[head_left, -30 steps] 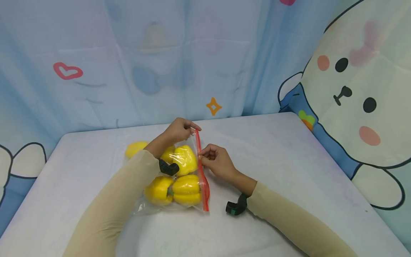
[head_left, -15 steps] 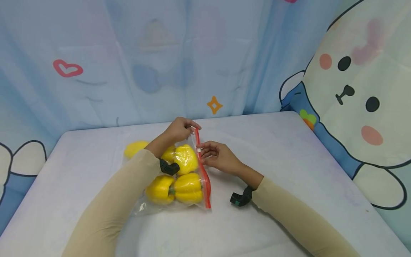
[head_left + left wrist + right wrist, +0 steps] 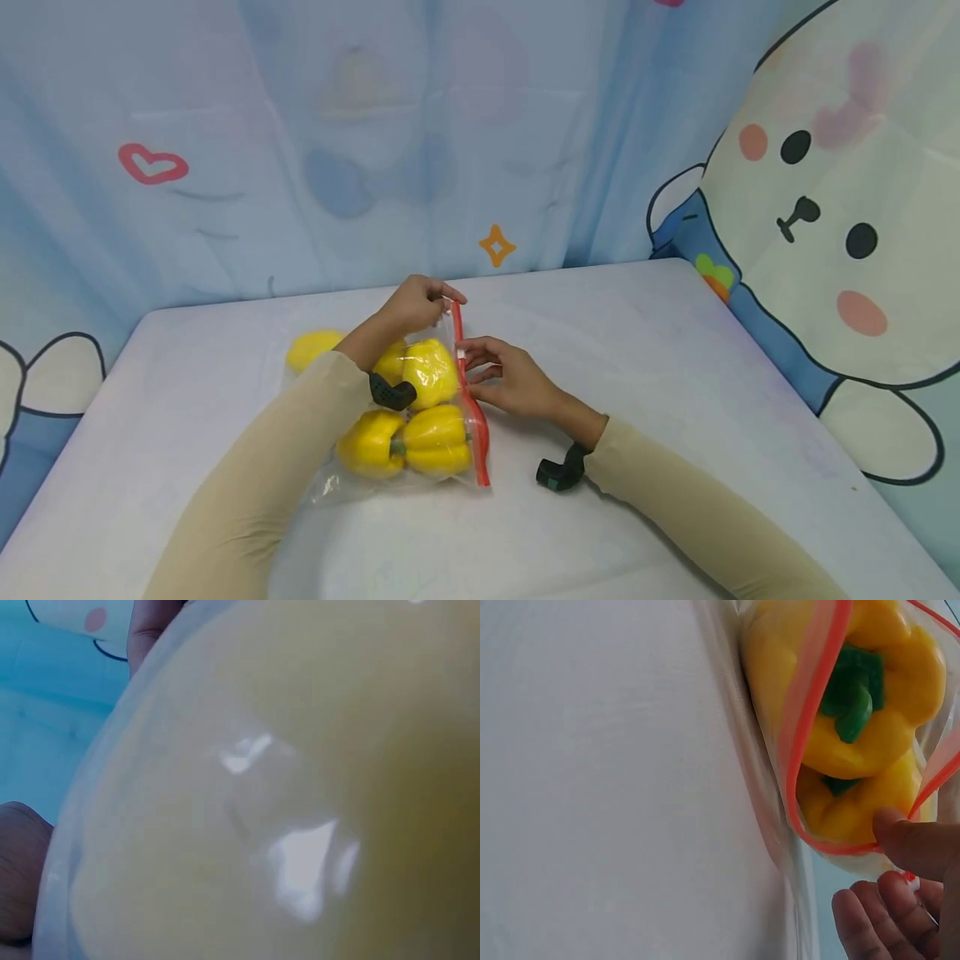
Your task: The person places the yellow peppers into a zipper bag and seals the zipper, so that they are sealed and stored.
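Note:
A clear zip bag (image 3: 482, 454) with a red zip edge lies on the table with several yellow bell peppers (image 3: 437, 440) inside. My left hand (image 3: 415, 304) pinches the far end of the zip edge. Along that edge, my right hand (image 3: 517, 379) is at the white slider (image 3: 461, 353), index finger on one side and thumb lower down. In the right wrist view the mouth of the bag gapes, showing a pepper (image 3: 862, 697) with a green stem. There the right thumb (image 3: 915, 844) lies against the red rim, other fingers below it. Yellow seen through plastic fills most of the left wrist view.
The table (image 3: 637, 358) has a white cover. Behind it hangs a blue printed curtain (image 3: 300, 167), with a large cartoon animal (image 3: 810, 217) at the right. Black wrist cameras (image 3: 561, 471) sit on both wrists.
The right hand has loosened from its tight pinch on the zip edge; its fingers have spread and shifted slightly to the slider. My left hand keeps its place at the far end.

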Tool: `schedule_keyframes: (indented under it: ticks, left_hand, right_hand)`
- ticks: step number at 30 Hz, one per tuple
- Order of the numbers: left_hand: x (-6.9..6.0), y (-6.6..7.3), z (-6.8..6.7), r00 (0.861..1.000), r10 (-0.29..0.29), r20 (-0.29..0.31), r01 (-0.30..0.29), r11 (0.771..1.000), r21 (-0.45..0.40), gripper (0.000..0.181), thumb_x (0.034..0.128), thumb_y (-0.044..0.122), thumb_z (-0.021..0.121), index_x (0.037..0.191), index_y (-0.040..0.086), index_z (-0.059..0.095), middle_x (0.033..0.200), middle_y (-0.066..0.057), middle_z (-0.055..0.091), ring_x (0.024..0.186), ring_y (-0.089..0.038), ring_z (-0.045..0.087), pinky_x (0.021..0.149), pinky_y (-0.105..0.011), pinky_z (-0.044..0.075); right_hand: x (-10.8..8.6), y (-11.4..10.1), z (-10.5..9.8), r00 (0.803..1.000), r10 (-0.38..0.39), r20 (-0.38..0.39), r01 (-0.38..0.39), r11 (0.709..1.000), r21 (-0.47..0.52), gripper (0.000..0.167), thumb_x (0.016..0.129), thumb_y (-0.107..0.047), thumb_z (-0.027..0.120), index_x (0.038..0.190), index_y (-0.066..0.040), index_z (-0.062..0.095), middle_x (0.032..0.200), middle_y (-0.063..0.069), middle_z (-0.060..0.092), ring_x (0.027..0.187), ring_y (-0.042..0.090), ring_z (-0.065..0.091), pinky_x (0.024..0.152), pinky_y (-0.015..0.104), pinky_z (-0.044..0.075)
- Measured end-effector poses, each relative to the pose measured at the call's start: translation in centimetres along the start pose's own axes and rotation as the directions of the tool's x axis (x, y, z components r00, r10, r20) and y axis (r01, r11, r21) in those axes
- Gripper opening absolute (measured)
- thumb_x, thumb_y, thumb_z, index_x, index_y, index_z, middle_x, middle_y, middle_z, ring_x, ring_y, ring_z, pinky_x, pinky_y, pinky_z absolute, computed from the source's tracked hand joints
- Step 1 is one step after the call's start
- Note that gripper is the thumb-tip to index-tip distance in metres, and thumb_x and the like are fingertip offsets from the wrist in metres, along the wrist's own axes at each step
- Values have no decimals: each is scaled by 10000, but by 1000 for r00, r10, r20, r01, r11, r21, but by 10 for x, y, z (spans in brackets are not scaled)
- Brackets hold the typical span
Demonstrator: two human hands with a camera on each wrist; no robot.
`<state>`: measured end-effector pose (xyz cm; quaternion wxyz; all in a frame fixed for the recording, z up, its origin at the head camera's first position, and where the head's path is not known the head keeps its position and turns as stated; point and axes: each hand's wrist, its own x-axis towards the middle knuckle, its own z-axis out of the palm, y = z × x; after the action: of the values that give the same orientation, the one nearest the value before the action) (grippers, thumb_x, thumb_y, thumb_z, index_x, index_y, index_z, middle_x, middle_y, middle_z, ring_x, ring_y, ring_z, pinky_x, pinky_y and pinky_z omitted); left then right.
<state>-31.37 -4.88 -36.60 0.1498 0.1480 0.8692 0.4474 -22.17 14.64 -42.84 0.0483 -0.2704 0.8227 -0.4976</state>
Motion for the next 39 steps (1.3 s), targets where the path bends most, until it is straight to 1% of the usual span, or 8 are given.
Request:
schedule_keyframes:
  ticks: [3, 6, 14, 19, 23, 27, 31, 39]
  left_hand:
    - [0, 0, 0, 1000, -2, 0, 2, 1000, -11, 304, 999, 76, 468, 1159, 138, 718, 1017, -245, 602, 579, -143, 416, 475, -220, 307]
    - [-1, 0, -1, 1000, -6, -6, 6, 1000, -27, 308, 994, 65, 468, 1150, 140, 722, 1041, -234, 614, 576, -141, 415, 473, -219, 300]
    - [-2, -3, 0, 999, -28, -39, 27, 999, -25, 313, 977, 49, 474, 1148, 113, 728, 768, -62, 537, 561, -151, 420, 464, -220, 295]
    - [0, -5, 2, 999, -36, -39, 36, 999, -4, 321, 973, 44, 474, 1170, 102, 720, 787, -60, 542, 572, -147, 434, 467, -215, 310]
    - [0, -3, 1, 998, -34, -51, 35, 999, 4, 326, 973, 46, 469, 1170, 117, 719, 779, -69, 527, 543, -145, 393, 462, -221, 306]
    - [0, -2, 1, 998, -36, -51, 36, 999, 8, 334, 967, 48, 464, 1152, 144, 725, 770, -63, 528, 527, -143, 370, 463, -222, 304]
    - [-2, -3, 2, 998, -45, -46, 46, 999, 10, 341, 965, 45, 461, 1157, 147, 724, 743, -54, 515, 543, -155, 385, 468, -224, 306]
    - [-4, -2, 1, 997, -54, -57, 54, 999, -3, 356, 958, 42, 451, 1178, 131, 716, 758, -53, 510, 567, -162, 388, 475, -231, 291]
  right_hand:
    - [0, -2, 2, 1000, -2, -26, 2, 1000, -10, 583, 832, -36, 752, 1360, -57, 506, 1192, 130, 619, 1076, 253, 652, 876, 303, 579]
    - [1, -3, 2, 999, -2, -43, 1, 999, -32, 572, 831, -52, 757, 1349, -61, 515, 1173, 119, 623, 1066, 246, 653, 873, 305, 580]
    - [6, -7, 9, 999, -1, -47, -3, 995, -97, 529, 831, -61, 729, 1318, -54, 523, 1156, 90, 632, 1042, 214, 647, 871, 296, 580]
    - [6, -9, 8, 1000, 19, 25, -17, 997, -79, 582, 835, -55, 705, 1369, -36, 474, 1210, 107, 604, 1075, 222, 634, 892, 288, 571]
    - [5, -9, -1, 994, 16, 110, -9, 998, -64, 734, 818, -78, 767, 1453, -76, 397, 1341, 79, 539, 1169, 221, 590, 940, 316, 552]
    - [2, -8, -6, 988, -7, 152, 20, 996, -82, 838, 778, -111, 816, 1481, -105, 361, 1386, 67, 507, 1208, 233, 565, 954, 363, 542]
    - [1, -9, -1, 991, -17, 131, 37, 988, -149, 822, 780, -152, 816, 1471, -112, 372, 1345, 62, 510, 1189, 217, 575, 947, 372, 540]
    - [7, -22, 12, 999, 43, 5, -40, 953, -299, 806, 721, -258, 859, 1408, -127, 459, 1264, 28, 542, 1099, 176, 596, 958, 360, 535]
